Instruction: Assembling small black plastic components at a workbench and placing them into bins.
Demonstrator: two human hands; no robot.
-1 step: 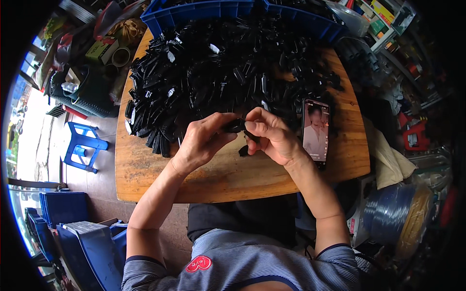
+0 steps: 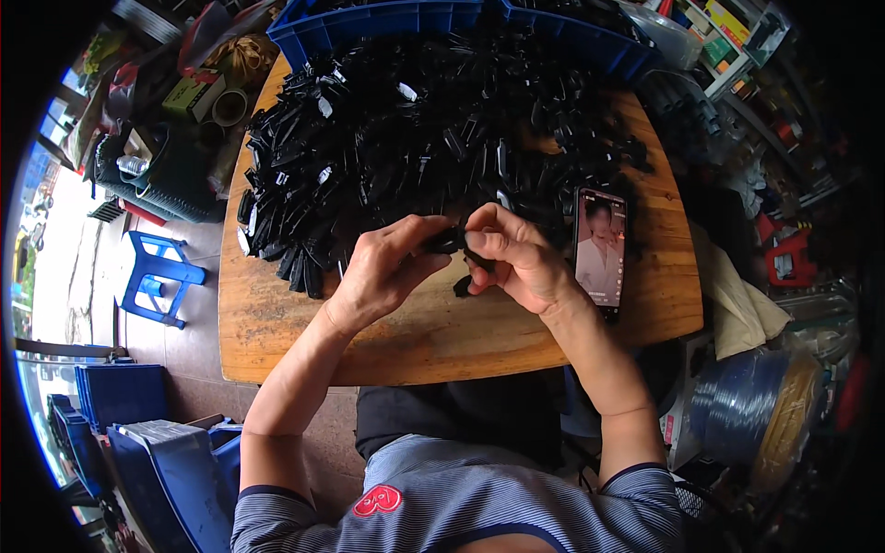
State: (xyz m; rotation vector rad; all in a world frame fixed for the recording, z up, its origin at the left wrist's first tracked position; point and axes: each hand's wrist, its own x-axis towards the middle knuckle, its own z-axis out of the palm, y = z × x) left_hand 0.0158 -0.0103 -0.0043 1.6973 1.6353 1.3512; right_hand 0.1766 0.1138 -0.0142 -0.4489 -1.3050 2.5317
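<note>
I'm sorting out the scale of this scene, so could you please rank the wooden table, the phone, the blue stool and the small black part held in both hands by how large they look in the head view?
1. wooden table
2. blue stool, though it stands farther away on the floor
3. phone
4. small black part

A phone [image 2: 600,247] is lying lit on the wooden table [image 2: 442,341], blue crates [image 2: 387,23] are sitting behind, and a blue stool [image 2: 152,276] is standing left

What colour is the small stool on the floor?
Blue; the stool shows best in the head view.
</note>
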